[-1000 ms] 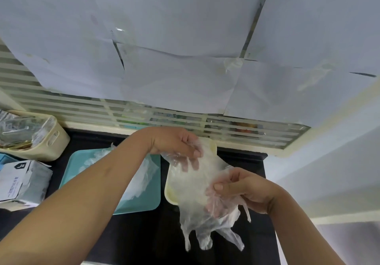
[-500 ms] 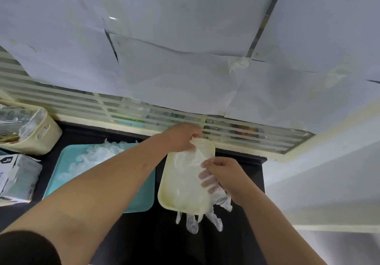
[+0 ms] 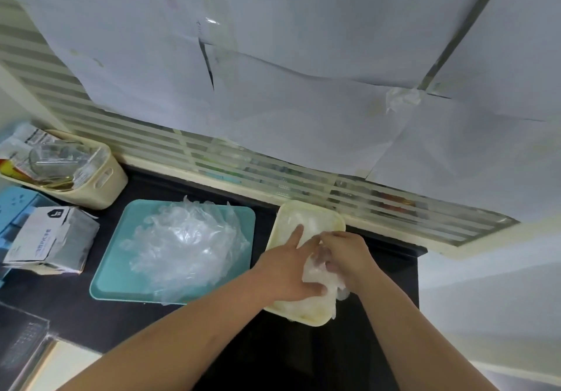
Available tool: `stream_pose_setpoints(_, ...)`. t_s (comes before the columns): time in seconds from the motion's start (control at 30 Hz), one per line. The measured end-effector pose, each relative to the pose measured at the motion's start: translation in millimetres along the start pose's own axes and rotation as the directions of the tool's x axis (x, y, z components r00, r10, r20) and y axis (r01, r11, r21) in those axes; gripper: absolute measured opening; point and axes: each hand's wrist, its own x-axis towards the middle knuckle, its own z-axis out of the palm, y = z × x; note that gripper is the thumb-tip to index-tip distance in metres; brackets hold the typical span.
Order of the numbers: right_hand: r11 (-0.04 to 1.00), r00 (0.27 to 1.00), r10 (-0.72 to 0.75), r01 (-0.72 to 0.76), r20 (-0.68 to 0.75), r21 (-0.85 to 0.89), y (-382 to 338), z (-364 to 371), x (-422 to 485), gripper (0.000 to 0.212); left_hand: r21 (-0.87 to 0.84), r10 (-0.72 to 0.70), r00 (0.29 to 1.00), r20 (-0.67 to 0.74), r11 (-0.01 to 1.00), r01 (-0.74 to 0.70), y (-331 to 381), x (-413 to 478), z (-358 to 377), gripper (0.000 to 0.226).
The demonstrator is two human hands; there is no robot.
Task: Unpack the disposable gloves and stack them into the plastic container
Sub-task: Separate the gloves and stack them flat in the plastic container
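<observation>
A cream plastic container (image 3: 315,211) lies on the dark counter with clear disposable gloves (image 3: 315,275) stacked in it. My left hand (image 3: 288,269) lies flat on the gloves with straight fingers, pressing them down. My right hand (image 3: 343,254) has its fingers curled into the gloves at the container's right side. A few glove fingertips hang over the container's near right edge. To the left, a teal tray (image 3: 112,272) carries a loose heap of clear gloves (image 3: 185,245).
An opened glove box (image 3: 51,239) sits at the left beside blue packaging (image 3: 15,205). A cream basket (image 3: 100,181) with packets and a glass stands at the back left. A paper-covered slatted window runs behind the counter. The counter's right edge lies just past the container.
The gloves held up over the container have been laid down into it. My left hand went from pinching the cuff to pressing flat on the stack; both hands came lower.
</observation>
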Motion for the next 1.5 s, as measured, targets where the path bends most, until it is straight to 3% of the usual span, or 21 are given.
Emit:
stream_pose_setpoints(0.1,0.973,0.975,-0.176,0.151,-0.134,-0.175,-1,-4,-15,0.015,0.079,-0.056,0.998,0.028,0.995,0.054,1,17,16,0.117)
stream_pose_setpoints(0.23,0.889,0.885,-0.386,0.282,-0.26,-0.361,2,-22,-36,0.018,0.234,-0.093,0.993,0.077,0.969,0.073,-1,36,33,0.115)
stream_pose_setpoints(0.53,0.893,0.912,-0.365,0.286,-0.187,-0.347,24,-9,-55,0.028,0.345,-0.212,0.971,0.114,0.925,0.161,0,51,60,0.104)
stream_pose_setpoints(0.67,0.904,0.928,-0.343,0.284,-0.146,-0.318,17,7,-58,0.031,0.254,-0.093,0.989,0.114,0.965,0.061,0,34,44,0.097)
stream_pose_setpoints(0.73,0.886,0.916,-0.372,0.303,-0.148,-0.35,12,18,-59,0.031,0.203,-0.023,0.998,0.05,0.979,0.013,-3,17,30,0.078)
stream_pose_setpoints(0.8,0.849,0.889,-0.425,0.326,-0.171,-0.416,8,31,-60,0.031,0.153,0.064,0.993,-0.104,0.987,-0.048,-13,1,17,0.052)
stream_pose_setpoints(0.9,0.806,0.872,-0.475,0.376,-0.118,-0.457,1,64,-65,0.03,0.025,0.162,0.899,-0.407,0.986,-0.167,-47,-25,5,0.027)
stream_pose_setpoints(0.97,0.821,0.896,-0.443,0.389,-0.035,-0.418,-1,92,-65,0.03,-0.1,0.061,0.846,-0.53,0.986,-0.134,-78,-42,1,0.02)
stream_pose_setpoints(1.03,0.853,0.919,-0.394,0.376,0.027,-0.361,3,118,-64,0.03,-0.252,-0.142,0.838,-0.527,0.968,0.006,-109,-57,2,0.016)
stream_pose_setpoints(1.13,0.897,0.949,-0.285,0.313,0.133,-0.312,10,159,-63,0.028,-0.261,-0.407,0.86,-0.308,0.905,0.335,-160,-80,18,0.028)
stream_pose_setpoints(1.2,0.916,0.96,-0.201,0.255,0.196,-0.311,16,177,-62,0.03,-0.183,-0.486,0.861,-0.149,0.87,0.459,-184,-90,33,0.038)
stream_pose_setpoints(1.3,0.922,0.967,-0.098,0.177,0.233,-0.345,28,196,-59,0.033,-0.123,-0.493,0.869,-0.051,0.866,0.484,-216,-93,48,0.042)
stream_pose_setpoints(1.4,0.928,0.974,-0.046,0.124,0.221,-0.351,38,204,-56,0.032,-0.097,-0.425,0.9,-0.098,0.904,0.417,-234,-86,50,0.032)
stream_pose_setpoints(1.5,0.942,0.985,-0.006,0.063,0.174,-0.329,44,211,-52,0.034,-0.188,-0.399,0.903,-0.162,0.911,0.368,-244,-83,42,0.028)
